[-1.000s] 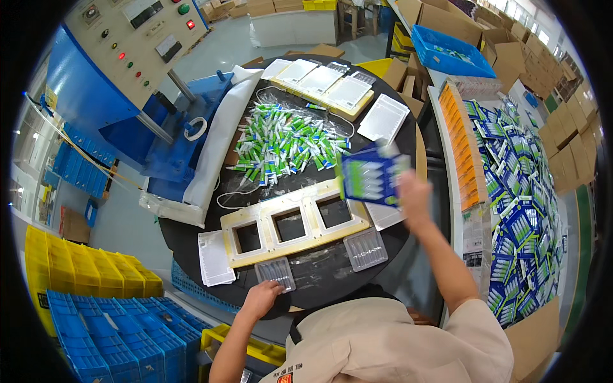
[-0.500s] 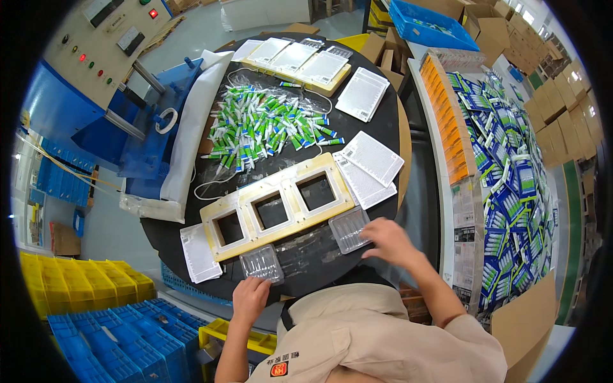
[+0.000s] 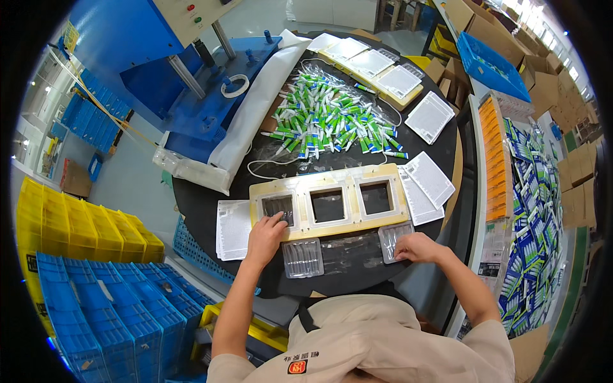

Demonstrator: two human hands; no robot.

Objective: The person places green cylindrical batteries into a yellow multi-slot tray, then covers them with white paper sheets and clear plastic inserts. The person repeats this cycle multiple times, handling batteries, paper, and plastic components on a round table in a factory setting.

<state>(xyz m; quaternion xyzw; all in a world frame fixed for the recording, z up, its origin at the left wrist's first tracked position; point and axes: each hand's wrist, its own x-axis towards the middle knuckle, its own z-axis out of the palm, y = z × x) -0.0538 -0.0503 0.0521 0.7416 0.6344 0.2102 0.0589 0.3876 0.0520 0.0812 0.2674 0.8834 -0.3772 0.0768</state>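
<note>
A yellow-white jig frame point(image 3: 332, 231) with three square openings lies across the near side of the round black table. A clear blister tray point(image 3: 276, 205) sits in its left opening, and the bent fingers of my left hand point(image 3: 265, 241) are closed at its near edge. More clear blister trays point(image 3: 302, 258) lie just in front of the frame. By the frame's right end, my right hand point(image 3: 416, 247) pinches the edge of another clear blister tray point(image 3: 387, 242); its fingertips are partly hidden. Beyond the frame is a heap of small green-and-white tubes point(image 3: 332, 118).
White printed cards point(image 3: 234, 230) lie left of the frame, with more cards point(image 3: 426, 185) at its right. A second loaded jig point(image 3: 377, 70) stands at the far edge. A blue press machine point(image 3: 217, 96) borders the left; a bin of packaged tubes point(image 3: 527, 242) is at right.
My left hand has moved from the front trays up to the frame's left opening, where a clear tray now sits. My right hand has closed on the right tray. The whole view has shifted.
</note>
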